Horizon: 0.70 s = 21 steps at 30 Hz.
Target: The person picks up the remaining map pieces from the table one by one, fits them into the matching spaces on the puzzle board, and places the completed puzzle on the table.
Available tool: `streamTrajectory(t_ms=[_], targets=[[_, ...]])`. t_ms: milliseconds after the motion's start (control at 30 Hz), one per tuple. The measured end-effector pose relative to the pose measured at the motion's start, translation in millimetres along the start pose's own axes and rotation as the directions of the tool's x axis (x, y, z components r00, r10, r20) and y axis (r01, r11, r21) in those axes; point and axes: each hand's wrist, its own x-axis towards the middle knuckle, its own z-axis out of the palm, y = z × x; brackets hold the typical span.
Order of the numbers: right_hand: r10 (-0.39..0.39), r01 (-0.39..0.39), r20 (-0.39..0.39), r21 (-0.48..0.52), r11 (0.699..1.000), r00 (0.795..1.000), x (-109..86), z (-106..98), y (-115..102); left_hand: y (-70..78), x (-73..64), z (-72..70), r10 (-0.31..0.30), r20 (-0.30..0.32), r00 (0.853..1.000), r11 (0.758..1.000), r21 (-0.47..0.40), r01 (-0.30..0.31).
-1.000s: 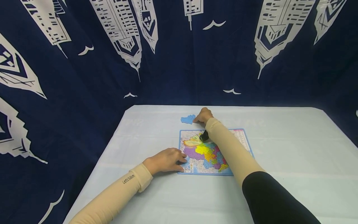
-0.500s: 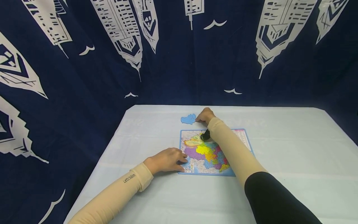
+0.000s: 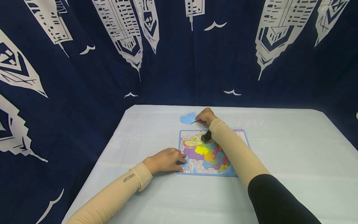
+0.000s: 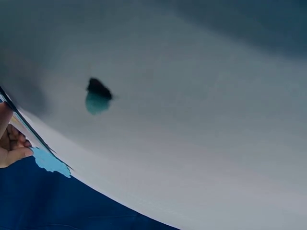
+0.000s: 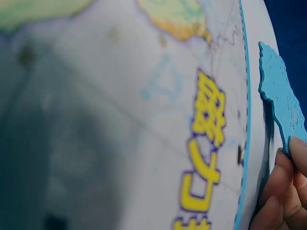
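Note:
A light-blue map puzzle piece (image 3: 186, 118) with a jagged outline is beyond the far edge of the map puzzle board (image 3: 199, 170). My right hand (image 3: 206, 116) pinches the piece by its right end. In the right wrist view, thumb and fingers grip the tip of this blue piece (image 5: 282, 93), which is tilted, with shadow beneath. My left hand (image 3: 167, 160) rests on the board's lower left edge, fingers spread over the corner. The board shows a colourful map with purple, yellow and orange regions; my right forearm covers its right part.
A white-covered table (image 3: 293, 161) carries everything. Behind it hangs a dark blue curtain (image 3: 173, 77) with white building and bird prints. A black strap with a small device (image 3: 206, 137) sits under my right wrist, over the board.
My right hand has shifted slightly to the right along the blue piece, and the piece has tilted a little. My left hand and the board stay in place.

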Motion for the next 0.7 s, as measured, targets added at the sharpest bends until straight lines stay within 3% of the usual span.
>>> streamTrajectory(t_ms=[333,700], targets=[[-0.038,0.025,0.064,0.193,0.981,0.997,-6.8,6.5,0.2,-1.5,1.1,2.4,-0.005,0.0,1.0,1.0,-0.007,0.005],[-0.056,0.023,0.127,0.246,0.969,0.99,-10.1,6.9,-0.8,-1.3,0.6,3.0,-0.016,0.009,1.0,1.0,-0.019,0.016]])
